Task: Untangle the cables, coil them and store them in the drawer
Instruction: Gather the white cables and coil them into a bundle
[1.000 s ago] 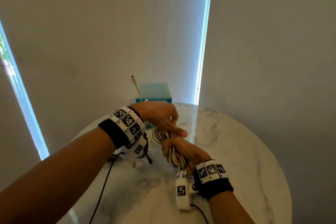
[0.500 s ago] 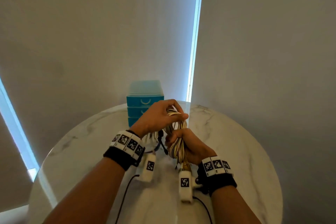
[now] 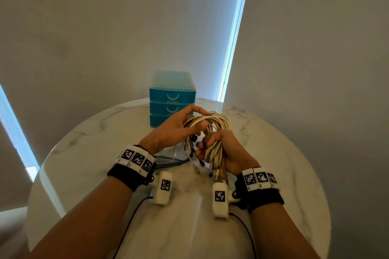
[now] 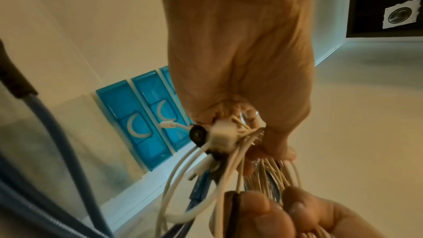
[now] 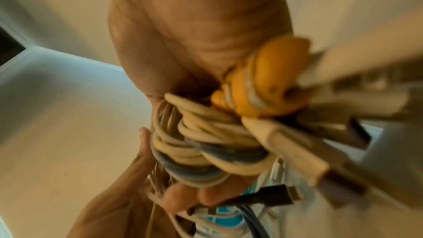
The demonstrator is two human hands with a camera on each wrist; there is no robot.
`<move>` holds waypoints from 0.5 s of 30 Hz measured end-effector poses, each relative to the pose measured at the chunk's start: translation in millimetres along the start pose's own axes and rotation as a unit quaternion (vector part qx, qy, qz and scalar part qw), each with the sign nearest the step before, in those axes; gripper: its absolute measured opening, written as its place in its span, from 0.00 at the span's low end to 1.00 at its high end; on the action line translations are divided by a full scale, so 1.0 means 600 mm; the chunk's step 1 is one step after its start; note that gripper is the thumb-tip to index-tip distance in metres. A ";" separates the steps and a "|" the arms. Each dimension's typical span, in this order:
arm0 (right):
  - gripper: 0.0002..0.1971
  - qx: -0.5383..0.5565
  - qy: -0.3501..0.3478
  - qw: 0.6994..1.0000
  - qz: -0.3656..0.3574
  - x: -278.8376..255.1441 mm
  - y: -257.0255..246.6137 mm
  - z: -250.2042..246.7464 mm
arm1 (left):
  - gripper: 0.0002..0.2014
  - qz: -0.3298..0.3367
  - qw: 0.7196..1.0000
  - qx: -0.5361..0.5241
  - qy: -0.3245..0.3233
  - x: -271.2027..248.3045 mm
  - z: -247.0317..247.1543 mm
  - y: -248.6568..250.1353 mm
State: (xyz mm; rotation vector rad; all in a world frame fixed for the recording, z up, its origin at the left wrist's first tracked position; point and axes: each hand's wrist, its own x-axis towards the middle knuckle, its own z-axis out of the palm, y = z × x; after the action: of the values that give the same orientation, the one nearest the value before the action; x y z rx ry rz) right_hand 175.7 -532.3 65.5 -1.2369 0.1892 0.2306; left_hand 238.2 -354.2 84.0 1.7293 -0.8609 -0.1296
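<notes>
A bundle of white and beige cables [image 3: 214,126] is held over the marble table [image 3: 284,164], in front of the blue drawer unit [image 3: 172,99]. My left hand [image 3: 195,120] curls its thumb and fingers round the bundle's upper loop. My right hand [image 3: 210,143] grips the lower part in a fist, with plug ends hanging below it. In the left wrist view, white strands and plugs [image 4: 224,151] fan out under my left hand [image 4: 240,79]. The right wrist view is blurred: wound cables [image 5: 206,142] and an orange connector [image 5: 263,79] lie against my right hand [image 5: 194,42].
A blue cable [image 3: 168,162] lies on the table under my left wrist. The drawer unit's three drawers are shut, their handles [image 4: 137,126] facing me. Grey walls close in behind the table, and its round edge curves away on both sides.
My left hand has come down from above the right fist and taken hold of the bundle's upper loop. The view has tilted, so the drawer unit now shows in full.
</notes>
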 end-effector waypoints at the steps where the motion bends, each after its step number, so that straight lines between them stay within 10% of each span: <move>1: 0.11 -0.009 -0.004 1.000 -0.002 -0.004 0.000 0.003 | 0.16 0.012 1.000 0.021 0.015 -0.001 0.001 -0.002; 9: 0.13 -0.177 -0.010 0.984 0.001 -0.015 0.005 0.010 | 0.04 0.065 0.977 0.099 0.176 0.004 0.002 0.003; 15: 0.29 -0.262 -0.005 0.965 -0.010 -0.019 0.006 0.013 | 0.08 0.022 0.982 0.128 0.140 0.007 0.001 -0.006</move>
State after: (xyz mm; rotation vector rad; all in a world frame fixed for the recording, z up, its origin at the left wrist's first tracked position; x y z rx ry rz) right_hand 163.7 -524.9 68.0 -1.7627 0.1073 0.2792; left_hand 242.8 -357.0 81.9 1.9099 -0.7294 0.2591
